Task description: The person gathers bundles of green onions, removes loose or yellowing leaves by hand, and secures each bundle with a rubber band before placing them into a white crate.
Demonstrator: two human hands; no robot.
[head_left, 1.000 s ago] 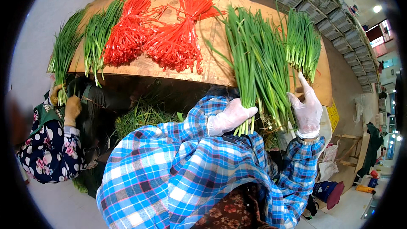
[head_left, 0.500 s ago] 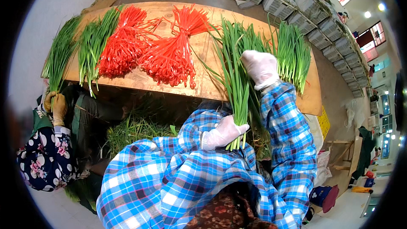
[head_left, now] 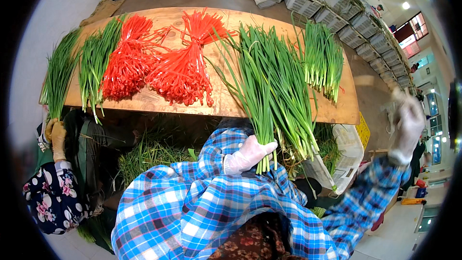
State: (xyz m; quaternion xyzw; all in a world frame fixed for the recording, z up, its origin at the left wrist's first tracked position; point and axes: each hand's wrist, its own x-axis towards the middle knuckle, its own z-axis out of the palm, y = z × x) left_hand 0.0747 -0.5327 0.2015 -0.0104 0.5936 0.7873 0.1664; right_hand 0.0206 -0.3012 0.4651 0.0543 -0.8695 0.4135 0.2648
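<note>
So the wooden table (head_left: 349,108) is the landmark here: the left hand (head_left: 250,155), in a whitish glove, is closed around the stem ends of a bunch of long green stalks (head_left: 260,120) just past the table's near edge, with the leaves lying back over its right half. A looser pile of greens (head_left: 293,101) lies right alongside, and a shorter bunch (head_left: 323,62) sits by the table's right end. The right hand (head_left: 408,125) is up off that end, pretty blurry, so I honestly can't tell if it's gripping anything. Two bundles of red ties (head_left: 185,67) (super bright, btw) lie left of the table's middle, and a co-worker's gloved hands (head_left: 57,137) hold greens at its left end.
</note>
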